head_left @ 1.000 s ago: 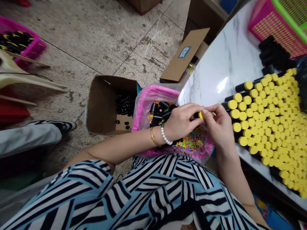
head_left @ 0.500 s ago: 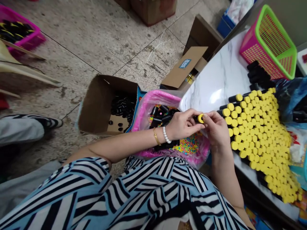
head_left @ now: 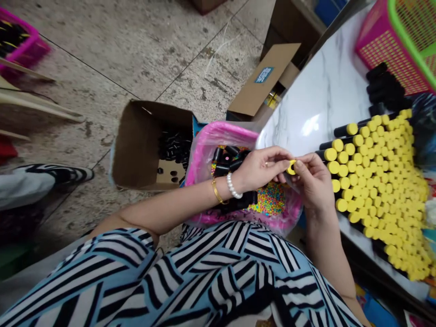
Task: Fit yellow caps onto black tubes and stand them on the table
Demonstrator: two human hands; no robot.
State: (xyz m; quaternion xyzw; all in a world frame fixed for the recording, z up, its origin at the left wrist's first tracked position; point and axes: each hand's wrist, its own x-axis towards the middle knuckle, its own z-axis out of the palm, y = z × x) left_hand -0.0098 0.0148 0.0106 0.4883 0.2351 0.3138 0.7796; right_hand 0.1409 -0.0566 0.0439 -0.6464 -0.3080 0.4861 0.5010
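Note:
My left hand point(head_left: 260, 168), with a pearl bracelet and a gold bangle at the wrist, pinches one side of a small yellow cap point(head_left: 291, 167) with a dark middle. On its other side, the thumb and fingers of my right hand point(head_left: 315, 177) are closed on it too. Whether a black tube still sits behind the cap is hidden by my fingers. Below my hands stands a pink basin point(head_left: 203, 156) lined with clear plastic. In it lie black tubes point(head_left: 222, 169) and many tiny coloured beads point(head_left: 270, 200). Rows of yellow-capped black tubes point(head_left: 371, 177) lie right of my right hand.
A marble-patterned table point(head_left: 306, 109) bears the capped tubes, loose black tubes point(head_left: 384, 88) and a pink-and-green basket point(head_left: 384, 41). Left of the basin is an open cardboard box point(head_left: 136, 145) with small black parts. Another carton point(head_left: 254, 91) stands behind. Another person's shoe point(head_left: 73, 174) is at left.
Both hands have shifted slightly right in the view, still together. The yellow cap has turned, now showing as a ring with a dark middle. The camera view has shifted a little.

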